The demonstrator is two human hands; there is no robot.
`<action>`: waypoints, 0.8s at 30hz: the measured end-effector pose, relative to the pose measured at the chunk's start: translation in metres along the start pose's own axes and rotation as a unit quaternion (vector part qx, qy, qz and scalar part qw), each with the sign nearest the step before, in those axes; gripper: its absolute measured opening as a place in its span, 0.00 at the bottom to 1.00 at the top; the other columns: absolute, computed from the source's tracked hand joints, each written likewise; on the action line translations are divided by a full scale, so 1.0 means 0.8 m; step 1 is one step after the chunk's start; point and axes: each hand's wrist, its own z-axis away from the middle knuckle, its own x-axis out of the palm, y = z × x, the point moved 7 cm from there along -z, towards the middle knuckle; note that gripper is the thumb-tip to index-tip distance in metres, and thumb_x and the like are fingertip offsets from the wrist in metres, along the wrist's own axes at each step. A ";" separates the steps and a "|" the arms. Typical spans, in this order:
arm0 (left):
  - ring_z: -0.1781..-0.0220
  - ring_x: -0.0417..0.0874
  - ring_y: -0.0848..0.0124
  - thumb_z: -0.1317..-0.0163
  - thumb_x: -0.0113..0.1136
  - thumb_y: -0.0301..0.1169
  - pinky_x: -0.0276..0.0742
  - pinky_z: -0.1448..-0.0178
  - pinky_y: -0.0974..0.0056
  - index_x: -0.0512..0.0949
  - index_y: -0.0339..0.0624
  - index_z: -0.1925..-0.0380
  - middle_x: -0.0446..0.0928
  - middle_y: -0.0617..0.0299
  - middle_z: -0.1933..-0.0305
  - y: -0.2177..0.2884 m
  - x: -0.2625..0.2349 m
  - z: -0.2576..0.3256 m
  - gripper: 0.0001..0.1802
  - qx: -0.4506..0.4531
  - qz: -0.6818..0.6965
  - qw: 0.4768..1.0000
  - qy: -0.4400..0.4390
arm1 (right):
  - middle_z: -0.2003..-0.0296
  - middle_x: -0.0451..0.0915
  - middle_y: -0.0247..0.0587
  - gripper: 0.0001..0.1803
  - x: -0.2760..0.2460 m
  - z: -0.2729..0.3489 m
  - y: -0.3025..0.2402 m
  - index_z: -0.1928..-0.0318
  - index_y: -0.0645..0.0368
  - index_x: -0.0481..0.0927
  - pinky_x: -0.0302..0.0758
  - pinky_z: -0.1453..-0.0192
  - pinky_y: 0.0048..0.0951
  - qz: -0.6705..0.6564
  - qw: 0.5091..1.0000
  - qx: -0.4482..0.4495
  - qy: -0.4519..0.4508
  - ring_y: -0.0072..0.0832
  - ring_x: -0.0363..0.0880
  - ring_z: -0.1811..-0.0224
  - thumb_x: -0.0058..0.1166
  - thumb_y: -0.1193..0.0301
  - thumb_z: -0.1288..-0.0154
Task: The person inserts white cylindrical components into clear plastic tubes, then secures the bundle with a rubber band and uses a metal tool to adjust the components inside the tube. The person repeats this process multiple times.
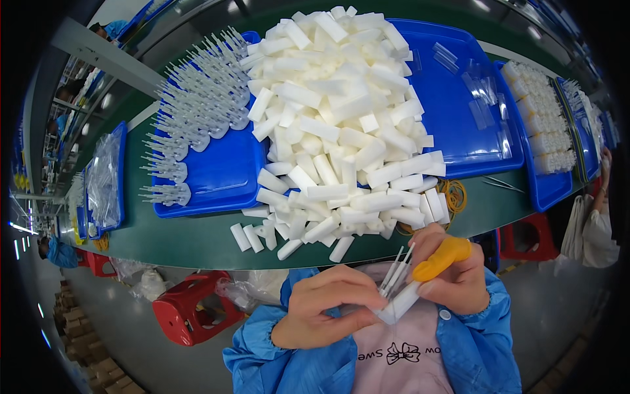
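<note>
Closest in, the left hand (321,308) and the right hand (446,276) meet just above the blue sleeves. Both pinch one small white foam block (399,303); each grip is closed on it. The block sits between the fingertips of both hands. Thin white sticks (399,268) poke up out of it. The right pointer finger wears a yellow finger cover (441,257). Just behind, on the green table (197,240), lies a big pile of white foam blocks (341,125) on blue trays (223,174).
</note>
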 end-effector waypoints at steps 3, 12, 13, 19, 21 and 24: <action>0.66 0.80 0.68 0.56 0.70 0.19 0.74 0.64 0.69 0.82 0.37 0.63 0.79 0.54 0.64 -0.004 -0.002 0.004 0.16 -0.015 -0.011 1.000 0.024 | 0.66 0.77 0.38 0.11 0.005 -0.002 -0.003 0.64 0.62 0.81 0.66 0.55 0.29 0.027 0.999 -0.027 -0.022 0.30 0.70 0.59 0.63 0.78 0.52; 0.63 0.77 0.70 0.58 0.71 0.19 0.72 0.57 0.68 0.79 0.33 0.65 0.76 0.53 0.63 -0.013 -0.057 0.037 0.16 0.003 0.001 0.974 0.226 | 0.58 0.74 0.34 0.17 0.012 -0.069 -0.021 0.60 0.59 0.81 0.64 0.54 0.34 0.507 0.852 -0.130 0.010 0.32 0.71 0.58 0.65 0.71 0.54; 0.62 0.77 0.69 0.58 0.71 0.18 0.72 0.56 0.68 0.79 0.33 0.65 0.76 0.53 0.62 -0.013 -0.063 0.041 0.17 0.006 0.011 0.966 0.258 | 0.59 0.73 0.33 0.18 0.018 -0.073 -0.017 0.60 0.59 0.81 0.64 0.54 0.35 0.569 0.813 -0.128 -0.001 0.32 0.71 0.59 0.65 0.70 0.55; 0.62 0.77 0.69 0.55 0.70 0.19 0.72 0.56 0.67 0.79 0.34 0.64 0.76 0.53 0.62 -0.014 -0.073 0.048 0.15 0.015 -0.002 0.963 0.270 | 0.61 0.73 0.34 0.15 0.021 -0.067 -0.022 0.64 0.58 0.80 0.64 0.55 0.34 0.574 0.801 -0.167 0.026 0.30 0.72 0.61 0.66 0.71 0.56; 0.62 0.77 0.69 0.54 0.69 0.19 0.73 0.57 0.67 0.80 0.34 0.65 0.76 0.54 0.62 -0.013 -0.069 0.045 0.14 0.019 -0.026 0.966 0.257 | 0.62 0.74 0.36 0.14 -0.001 -0.060 -0.024 0.62 0.59 0.78 0.67 0.56 0.30 0.398 0.906 -0.131 0.060 0.27 0.74 0.61 0.65 0.74 0.52; 0.63 0.78 0.67 0.54 0.68 0.19 0.73 0.60 0.67 0.81 0.35 0.66 0.77 0.54 0.64 -0.005 -0.058 0.034 0.13 0.048 -0.071 0.975 0.204 | 0.62 0.76 0.39 0.15 -0.026 -0.058 -0.014 0.58 0.61 0.74 0.71 0.57 0.24 0.104 0.987 -0.078 0.095 0.24 0.75 0.61 0.62 0.76 0.46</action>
